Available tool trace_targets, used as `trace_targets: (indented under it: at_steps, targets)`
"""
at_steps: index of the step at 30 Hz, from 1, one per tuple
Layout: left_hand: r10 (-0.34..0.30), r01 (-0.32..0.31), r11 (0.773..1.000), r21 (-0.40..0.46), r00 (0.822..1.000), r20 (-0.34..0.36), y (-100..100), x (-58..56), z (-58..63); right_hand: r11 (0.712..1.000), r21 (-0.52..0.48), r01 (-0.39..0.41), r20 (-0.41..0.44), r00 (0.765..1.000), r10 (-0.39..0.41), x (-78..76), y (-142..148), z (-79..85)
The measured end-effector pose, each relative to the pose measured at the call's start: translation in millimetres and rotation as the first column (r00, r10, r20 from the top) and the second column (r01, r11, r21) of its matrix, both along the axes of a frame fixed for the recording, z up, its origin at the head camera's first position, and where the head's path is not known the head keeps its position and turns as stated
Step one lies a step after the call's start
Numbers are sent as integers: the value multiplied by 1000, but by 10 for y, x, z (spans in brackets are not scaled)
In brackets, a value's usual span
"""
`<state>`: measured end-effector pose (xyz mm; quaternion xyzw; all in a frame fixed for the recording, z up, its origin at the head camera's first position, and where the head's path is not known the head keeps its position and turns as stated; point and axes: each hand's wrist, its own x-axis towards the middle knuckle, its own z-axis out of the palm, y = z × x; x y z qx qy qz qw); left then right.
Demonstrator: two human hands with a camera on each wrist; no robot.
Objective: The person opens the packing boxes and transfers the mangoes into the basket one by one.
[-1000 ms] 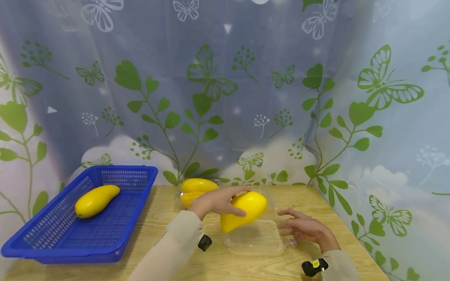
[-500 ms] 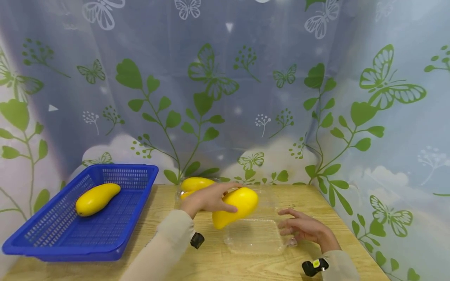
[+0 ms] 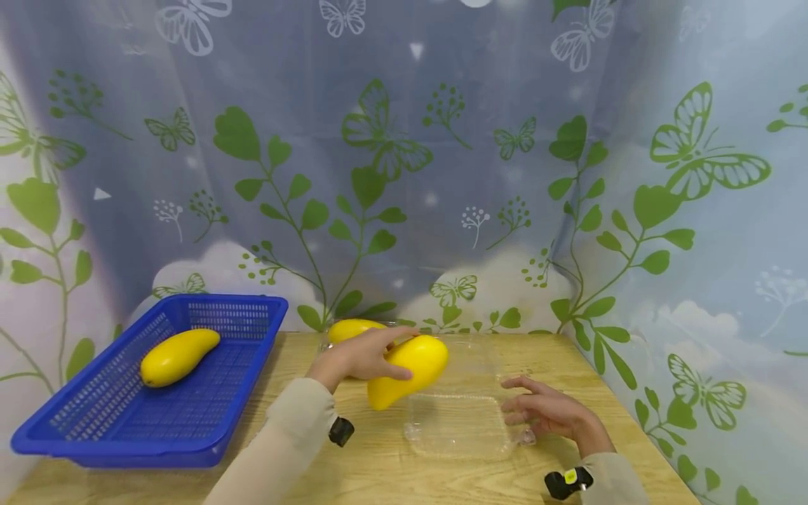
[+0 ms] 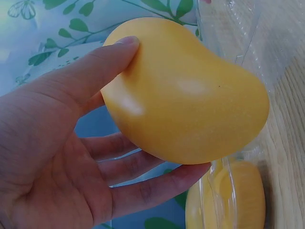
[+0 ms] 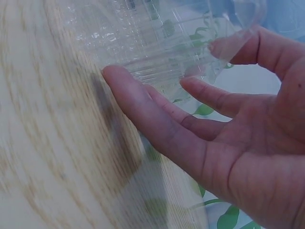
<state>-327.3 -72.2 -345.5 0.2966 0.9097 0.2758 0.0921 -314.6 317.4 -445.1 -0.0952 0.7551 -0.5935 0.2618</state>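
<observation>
Left grip (image 3: 360,356) holds one yellow mango (image 3: 419,361) near the clear container's (image 3: 461,428) left edge. Right grip (image 3: 555,412), fingers apart, at its right side. Blue basket (image 3: 142,452), well left.

Room bright, light diffuse; two pale highlights on the held mango (image 4: 186,117). Right-wrist view hazy; dark shadow on the table (image 5: 47,152).

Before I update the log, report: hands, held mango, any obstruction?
Left hand grips mango, aloft. Right hand at clear container, fingers relaxed. No obstruction seen between mango and container.
</observation>
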Motion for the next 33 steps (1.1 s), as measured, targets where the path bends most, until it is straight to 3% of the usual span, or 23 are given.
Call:
trace_targets:
  at_steps: [10, 25, 33]
  targets:
    - [-6, 6, 1000, 19, 1000, -26, -125, -14, -43, 1000, -10, -2, 5, 1000, 2, -16, -9, -7]
    - [53, -56, 998, -41, 995, -85, -345, -20, 51, 1000, -9, -2, 3, 1000, 2, 3, 18, 13]
    - [46, -46, 999, -8, 998, -46, -478, -36, 97, 1000, -6, 2, 0, 1000, -2, 19, 3, 19]
